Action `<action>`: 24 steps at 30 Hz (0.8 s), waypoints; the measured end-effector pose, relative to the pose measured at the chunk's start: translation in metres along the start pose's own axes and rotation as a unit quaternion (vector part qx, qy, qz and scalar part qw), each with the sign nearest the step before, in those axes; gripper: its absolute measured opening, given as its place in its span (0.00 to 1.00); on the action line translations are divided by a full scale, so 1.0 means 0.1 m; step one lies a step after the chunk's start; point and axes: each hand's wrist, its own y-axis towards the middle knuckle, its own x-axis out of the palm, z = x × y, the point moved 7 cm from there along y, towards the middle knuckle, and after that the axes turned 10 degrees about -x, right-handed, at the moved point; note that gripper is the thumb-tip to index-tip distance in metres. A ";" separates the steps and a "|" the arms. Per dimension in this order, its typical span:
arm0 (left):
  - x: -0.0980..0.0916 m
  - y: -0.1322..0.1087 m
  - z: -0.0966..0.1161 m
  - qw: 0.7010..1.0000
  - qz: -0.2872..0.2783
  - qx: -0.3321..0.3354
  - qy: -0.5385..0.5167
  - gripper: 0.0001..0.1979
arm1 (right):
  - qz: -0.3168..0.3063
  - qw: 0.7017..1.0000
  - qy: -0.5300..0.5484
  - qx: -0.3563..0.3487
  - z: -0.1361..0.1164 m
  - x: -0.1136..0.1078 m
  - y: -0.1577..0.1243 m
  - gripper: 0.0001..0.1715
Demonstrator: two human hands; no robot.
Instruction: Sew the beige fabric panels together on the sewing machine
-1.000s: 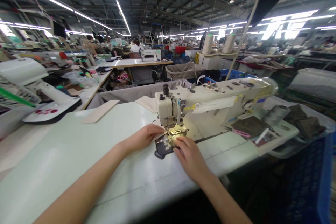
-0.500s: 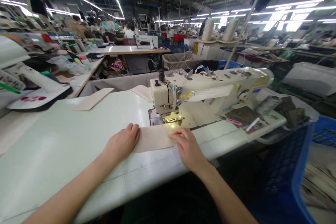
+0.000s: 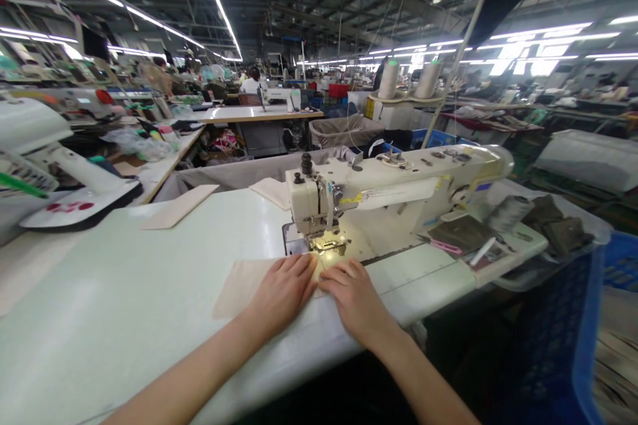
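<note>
A flat beige fabric piece [image 3: 236,285] lies on the pale tabletop just in front of the sewing machine [image 3: 312,209]. My left hand [image 3: 286,289] rests palm down over its right part, fingers stretched toward the needle area and covering much of the cloth. Close beside it, my right hand [image 3: 356,299] has thumb and fingers pinched at the cloth's right end. The fingertips of both hands nearly meet below the lit presser foot [image 3: 329,244]. The cloth's right edge is mostly hidden by my hands.
Two more beige pieces, a left one [image 3: 180,206] and a right one [image 3: 272,191], lie at the table's far edge. Pink-handled snips [image 3: 445,247] rest right of the machine. A blue crate [image 3: 583,345] stands at the right; a white lamp-like device [image 3: 84,172] is left.
My left hand has slid right across the cloth, from its left end to beside my right hand. The cloth has shifted left and its left end shows. My right hand stays at the right end.
</note>
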 end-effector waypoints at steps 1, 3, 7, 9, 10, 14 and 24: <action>0.01 0.03 -0.02 1.000 -0.005 -0.013 0.001 0.16 | -0.004 1.000 0.002 0.006 0.02 0.02 0.02 0.18; 0.00 0.06 -0.06 1.000 -0.010 -0.027 0.000 0.16 | -0.009 1.000 0.009 0.013 0.06 0.05 0.05 0.17; -0.05 0.08 -0.12 0.999 -0.012 -0.029 -0.006 0.16 | -0.004 1.000 0.019 0.022 0.10 0.07 0.10 0.17; -0.05 0.09 -0.13 0.999 -0.012 -0.028 -0.008 0.16 | -0.002 0.999 0.024 0.028 0.12 0.07 0.11 0.17; -0.05 0.10 -0.13 0.999 -0.010 -0.029 -0.010 0.16 | -0.001 0.999 0.027 0.032 0.12 0.07 0.11 0.18; -0.02 0.10 -0.15 0.999 0.005 -0.030 -0.019 0.16 | 0.000 0.998 0.039 0.043 0.13 0.07 0.09 0.20; -0.04 0.10 -0.17 0.999 0.017 -0.013 -0.026 0.16 | -0.032 0.999 -0.010 0.034 0.11 0.06 0.13 0.19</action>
